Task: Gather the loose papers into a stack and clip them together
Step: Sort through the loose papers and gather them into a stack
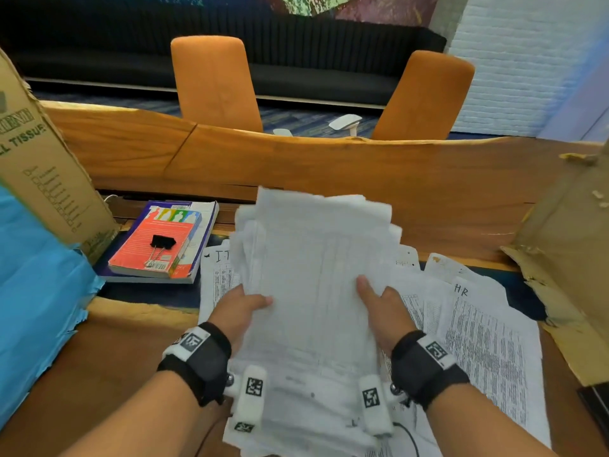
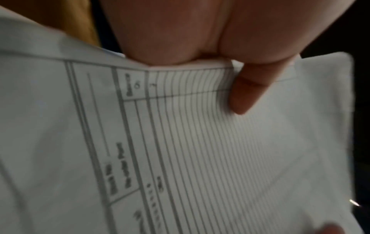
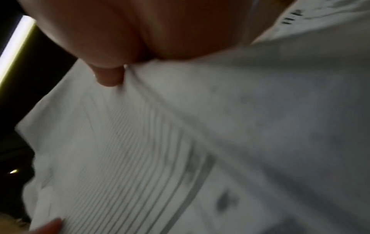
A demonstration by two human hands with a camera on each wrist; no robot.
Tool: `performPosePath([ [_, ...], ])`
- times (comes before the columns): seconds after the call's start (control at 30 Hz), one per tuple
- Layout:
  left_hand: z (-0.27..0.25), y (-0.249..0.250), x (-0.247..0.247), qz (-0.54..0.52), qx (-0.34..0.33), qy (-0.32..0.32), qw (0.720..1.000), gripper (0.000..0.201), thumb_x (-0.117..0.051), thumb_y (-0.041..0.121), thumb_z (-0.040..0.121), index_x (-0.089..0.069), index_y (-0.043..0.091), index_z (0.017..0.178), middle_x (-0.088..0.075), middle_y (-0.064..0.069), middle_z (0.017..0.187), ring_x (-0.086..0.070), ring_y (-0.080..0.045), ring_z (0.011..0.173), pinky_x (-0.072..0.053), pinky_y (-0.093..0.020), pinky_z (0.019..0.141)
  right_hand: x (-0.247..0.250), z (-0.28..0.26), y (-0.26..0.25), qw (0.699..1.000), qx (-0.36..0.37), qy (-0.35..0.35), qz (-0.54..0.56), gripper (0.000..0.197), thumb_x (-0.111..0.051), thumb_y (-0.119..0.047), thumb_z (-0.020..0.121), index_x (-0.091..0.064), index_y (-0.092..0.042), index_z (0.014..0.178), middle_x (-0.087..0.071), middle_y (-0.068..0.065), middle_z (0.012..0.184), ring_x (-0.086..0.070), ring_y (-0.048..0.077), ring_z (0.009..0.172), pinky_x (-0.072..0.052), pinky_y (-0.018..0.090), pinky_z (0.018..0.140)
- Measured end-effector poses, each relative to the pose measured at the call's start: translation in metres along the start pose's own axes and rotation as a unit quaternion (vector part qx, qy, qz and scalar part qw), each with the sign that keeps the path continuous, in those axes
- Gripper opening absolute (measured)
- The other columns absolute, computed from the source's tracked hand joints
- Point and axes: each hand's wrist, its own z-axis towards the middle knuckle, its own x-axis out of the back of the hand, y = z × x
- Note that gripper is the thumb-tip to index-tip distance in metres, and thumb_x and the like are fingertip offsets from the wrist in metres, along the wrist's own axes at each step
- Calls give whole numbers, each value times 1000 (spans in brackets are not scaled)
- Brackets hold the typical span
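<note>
A thick, uneven bundle of white printed papers is lifted above the table, its edges ragged. My left hand grips its left edge, thumb on top. My right hand grips the right edge the same way. In the left wrist view my left hand pinches a ruled form sheet. The right wrist view is blurred, with my right hand on the papers. More loose sheets lie spread on the table beneath and to the right. A black binder clip rests on a red book at the left.
The red book lies on a larger book beside a tall cardboard tissue box and blue wrapping. A torn cardboard box stands at the right. Two orange chairs stand beyond the wooden table.
</note>
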Motion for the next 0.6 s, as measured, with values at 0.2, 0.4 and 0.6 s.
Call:
performPosePath([
  [0.2,-18,45,-33,-4,-159,-5,987,43,-59,-5,85,-58,26,114,-69,3,109,-64,-21,106,-50,-41,94,-12,1,-35,988,151,-2,45,21,-67,-18,93,-65,-26,113,-71,-12,107,-66,7,106,-53,30,94],
  [0.4,-11,40,-17,-7,-201,-11,980,61,-59,5,58,-58,12,119,-66,-12,109,-62,-30,106,-52,-41,81,0,6,-18,972,209,-26,104,55,-62,-2,73,-55,-4,128,-70,10,114,-65,29,112,-55,47,94],
  [0.6,-2,26,-23,20,-168,-12,985,55,-62,8,59,-61,6,114,-70,-7,97,-64,-34,104,-52,-41,85,-13,11,-14,980,188,31,51,53,-70,-3,75,-56,-17,125,-68,5,108,-67,14,102,-59,41,83],
])
